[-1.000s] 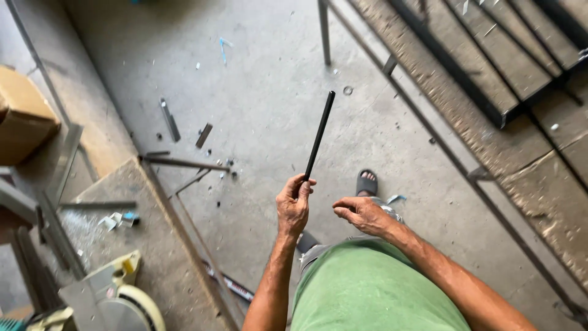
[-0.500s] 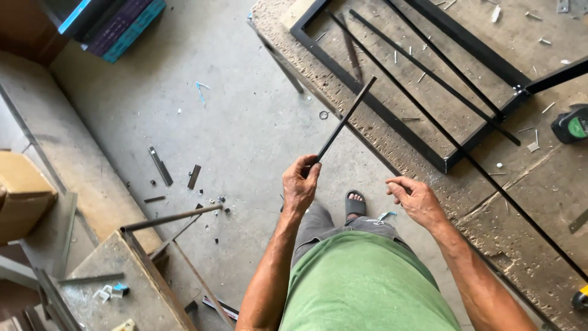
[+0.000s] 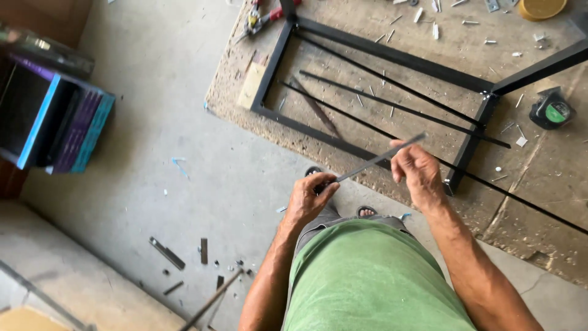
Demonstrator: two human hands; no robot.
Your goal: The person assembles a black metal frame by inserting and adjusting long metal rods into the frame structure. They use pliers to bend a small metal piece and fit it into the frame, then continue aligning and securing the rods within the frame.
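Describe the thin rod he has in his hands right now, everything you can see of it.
The rod is thin, straight and grey, metal by the look, blurred in this view. It slants up to the right over the edge of the board. The left hand grips its lower end; the right hand touches it near the upper end, whose tip sticks out past the fingers, above the black frame.

A thin, straight grey metal rod [image 3: 376, 160] lies nearly level, tilted up toward the right, its ends pinched between fingers above the board's edge.
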